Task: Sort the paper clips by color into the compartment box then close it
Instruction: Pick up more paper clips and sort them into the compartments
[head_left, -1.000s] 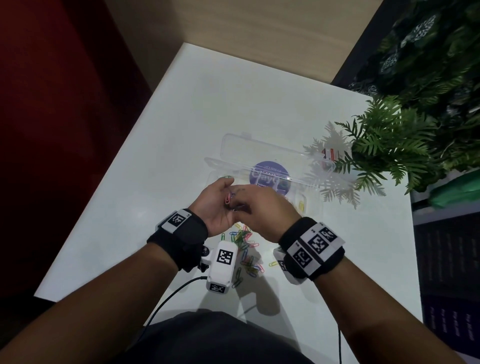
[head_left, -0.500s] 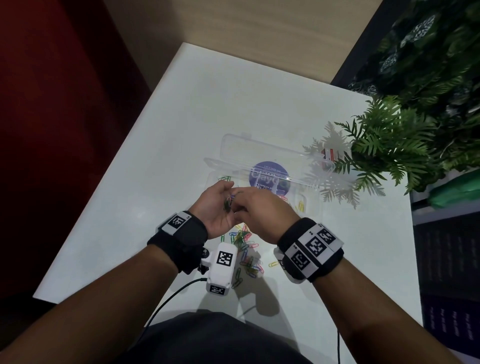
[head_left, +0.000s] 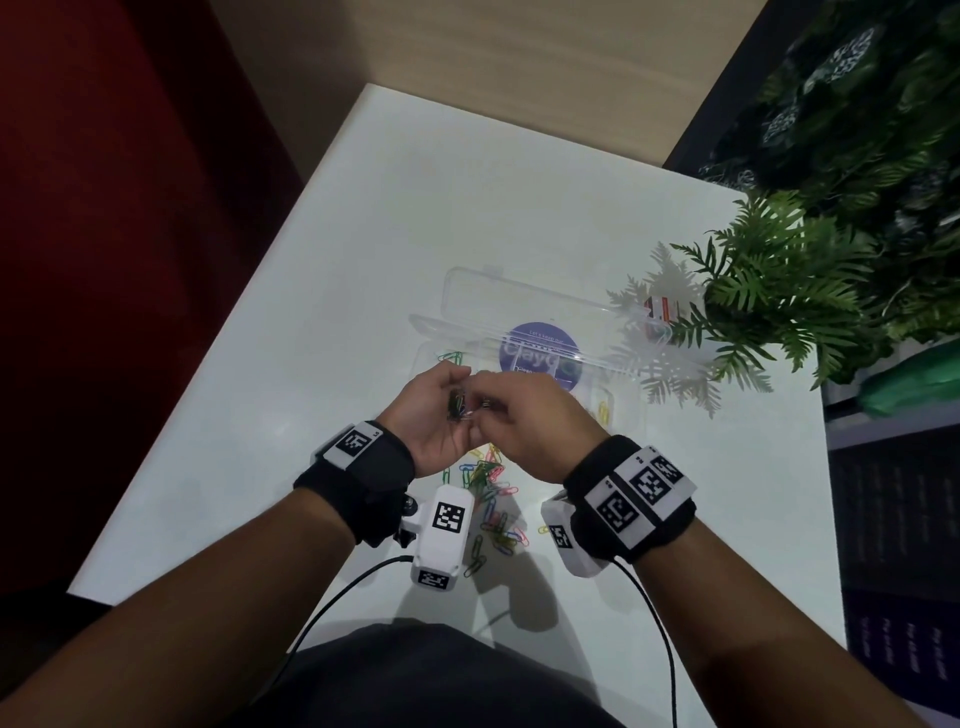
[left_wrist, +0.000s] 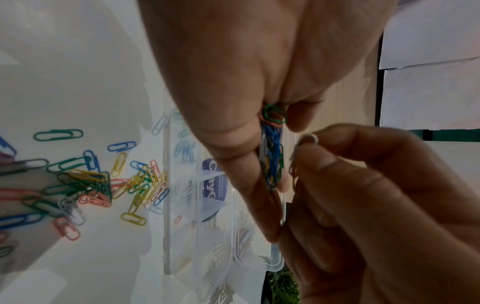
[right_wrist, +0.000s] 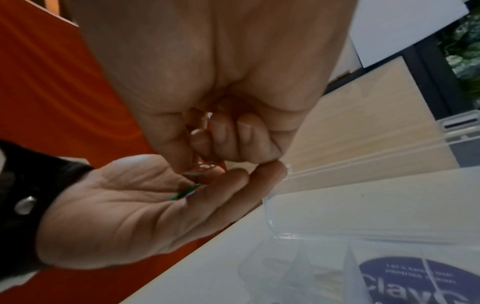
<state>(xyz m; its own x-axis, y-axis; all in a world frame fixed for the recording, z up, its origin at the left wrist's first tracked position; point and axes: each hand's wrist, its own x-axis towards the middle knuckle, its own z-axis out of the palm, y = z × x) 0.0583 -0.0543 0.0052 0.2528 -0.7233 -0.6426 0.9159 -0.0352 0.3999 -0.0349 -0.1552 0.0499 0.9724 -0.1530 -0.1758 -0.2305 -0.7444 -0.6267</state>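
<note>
My left hand (head_left: 441, 402) is raised over the near edge of the clear compartment box (head_left: 423, 358) and grips a bundle of paper clips (left_wrist: 272, 152), green, blue and white, between thumb and fingers. My right hand (head_left: 511, 410) is right against it and pinches a single pale clip (left_wrist: 309, 138) at its fingertips. In the right wrist view the left palm (right_wrist: 124, 216) faces up with a green clip end (right_wrist: 187, 192) showing. A loose pile of mixed clips (head_left: 493, 499) lies on the table below both wrists. The box holds green clips (head_left: 451, 357) at its left end and yellow clips (head_left: 602, 410) at the right.
The box's lid (head_left: 467, 291) lies open behind it, with a round purple label (head_left: 540, 351). A fern (head_left: 769, 296) overhangs the table's right side. The white table (head_left: 415, 208) ends at the left in a drop to a dark red floor.
Both hands stay pressed together over the box's near edge. The red clip seen between the fingers a second ago is hidden; the dark bundle in the left hand now shows.
</note>
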